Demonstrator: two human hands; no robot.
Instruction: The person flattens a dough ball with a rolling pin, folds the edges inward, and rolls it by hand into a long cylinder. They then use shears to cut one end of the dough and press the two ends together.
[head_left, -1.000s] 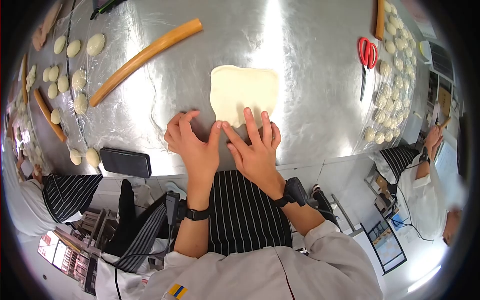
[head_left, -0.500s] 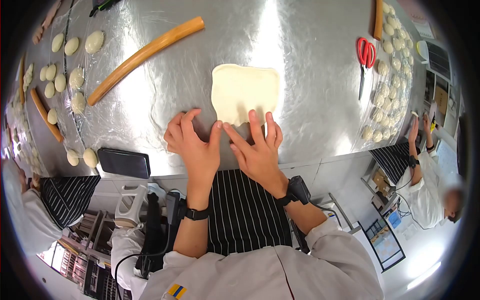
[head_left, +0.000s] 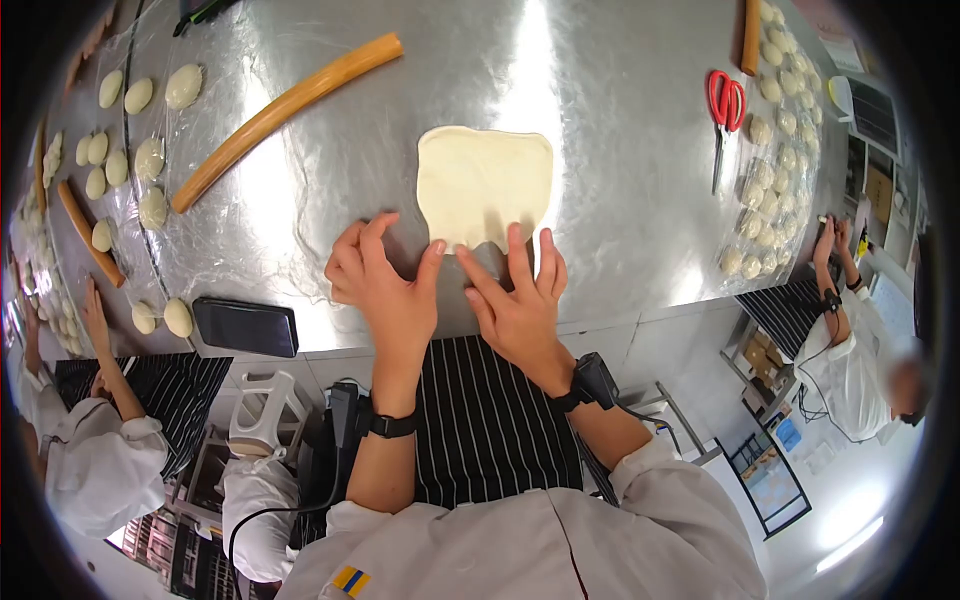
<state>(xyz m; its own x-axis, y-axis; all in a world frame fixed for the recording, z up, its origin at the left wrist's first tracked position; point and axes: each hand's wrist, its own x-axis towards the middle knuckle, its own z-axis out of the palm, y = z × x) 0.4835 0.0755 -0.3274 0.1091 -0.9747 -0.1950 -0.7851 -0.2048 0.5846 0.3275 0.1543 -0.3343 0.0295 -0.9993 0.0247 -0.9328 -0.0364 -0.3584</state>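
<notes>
A flat, roughly square sheet of pale dough [head_left: 485, 180] lies on the steel table in front of me. My left hand [head_left: 378, 275] is at its near left corner, thumb tip right at the edge, the other fingers bent and apart from the thumb. Along the near edge, my right hand [head_left: 520, 305] has its fingers spread, with the index fingertip close to the left thumb at the dough's border. The near edge looks slightly uneven between the fingers. Neither hand grips anything visible.
A long wooden rolling pin [head_left: 285, 120] lies to the left, near plastic-covered dough balls [head_left: 152, 158]. A black phone [head_left: 245, 326] sits at the table's front edge. Red-handled scissors [head_left: 722, 115] and more covered dough balls [head_left: 765, 205] lie right. People work at both sides.
My right index fingertip has shifted slightly right, away from my left thumb. The view has moved a little. At the left, a co-worker's arm now reaches over the table edge.
</notes>
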